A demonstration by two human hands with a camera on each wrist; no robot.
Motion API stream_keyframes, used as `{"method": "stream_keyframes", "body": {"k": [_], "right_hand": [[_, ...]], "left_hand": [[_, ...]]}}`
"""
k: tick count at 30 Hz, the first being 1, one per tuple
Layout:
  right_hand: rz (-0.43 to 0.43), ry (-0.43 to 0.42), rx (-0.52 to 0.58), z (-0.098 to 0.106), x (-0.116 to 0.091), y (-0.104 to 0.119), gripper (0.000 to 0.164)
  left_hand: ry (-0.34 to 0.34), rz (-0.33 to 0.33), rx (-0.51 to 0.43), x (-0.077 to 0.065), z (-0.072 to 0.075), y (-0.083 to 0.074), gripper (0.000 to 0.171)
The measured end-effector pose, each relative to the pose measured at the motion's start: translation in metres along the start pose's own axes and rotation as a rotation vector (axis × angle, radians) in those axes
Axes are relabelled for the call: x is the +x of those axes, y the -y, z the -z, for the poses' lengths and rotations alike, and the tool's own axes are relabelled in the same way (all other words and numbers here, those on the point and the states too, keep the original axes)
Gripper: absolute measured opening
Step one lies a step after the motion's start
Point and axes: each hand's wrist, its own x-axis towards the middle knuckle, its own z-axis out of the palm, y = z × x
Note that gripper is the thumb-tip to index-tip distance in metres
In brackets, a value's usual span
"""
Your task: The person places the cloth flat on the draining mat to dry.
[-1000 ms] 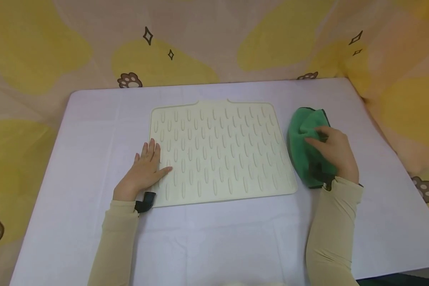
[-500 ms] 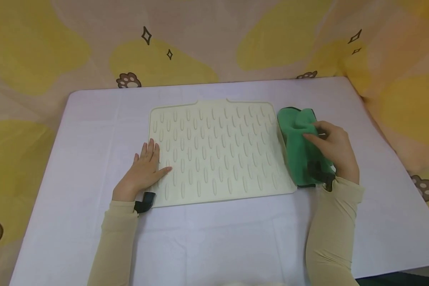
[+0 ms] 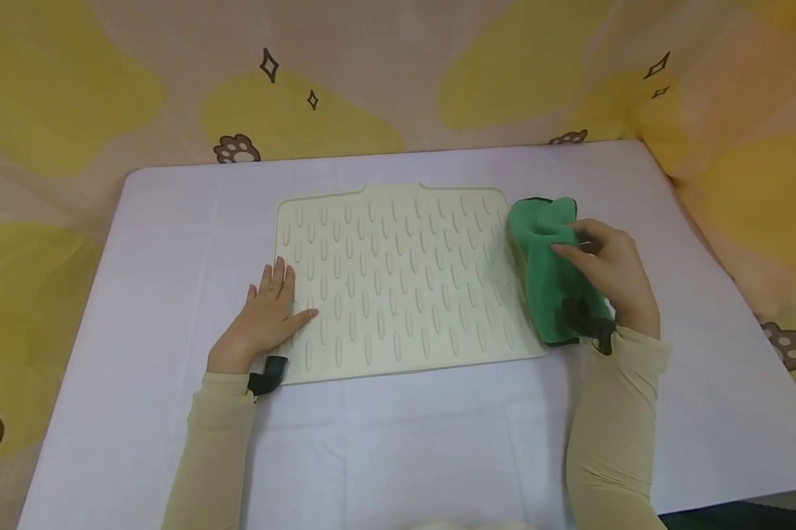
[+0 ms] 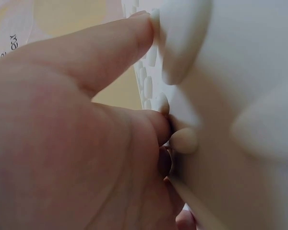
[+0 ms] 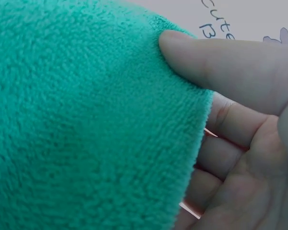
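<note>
A cream mat [image 3: 384,294] with rows of raised oval ridges and a tab on its far edge lies flat at the middle of the table. My left hand [image 3: 261,320] rests on its left edge, fingers straight and thumb spread over the ridges. In the left wrist view the thumb [image 4: 110,50] touches a ridge. My right hand [image 3: 613,272] pinches a folded green cloth [image 3: 546,272] between thumb and fingers at the mat's right edge. The right wrist view shows the fuzzy cloth [image 5: 91,115] with the thumb [image 5: 221,60] on top and the other fingers behind it.
A white sheet [image 3: 398,449] covers the table. Behind and beside it hangs a pink and yellow patterned curtain [image 3: 398,73] with paw prints. Something dark [image 3: 735,515] shows past the table's front right edge.
My right hand has drawn the green cloth left, from beside the mat to over its right edge, and the cloth has bunched narrower. The left hand has stayed in place.
</note>
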Motion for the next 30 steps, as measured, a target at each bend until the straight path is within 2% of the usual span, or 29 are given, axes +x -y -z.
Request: {"method": "stream_keyframes", "body": {"k": [9, 30], "right_hand": [[0.059, -0.003, 0.115, -0.008, 0.002, 0.008, 0.023], [0.155, 0.001, 0.273, -0.026, 0.003, 0.03, 0.021]], "left_hand": [[-0.005, 0.002, -0.002, -0.001, 0.0, 0.0, 0.086], [-0.003, -0.007, 0.0, 0.001, -0.001, 0.002, 0.086]]}}
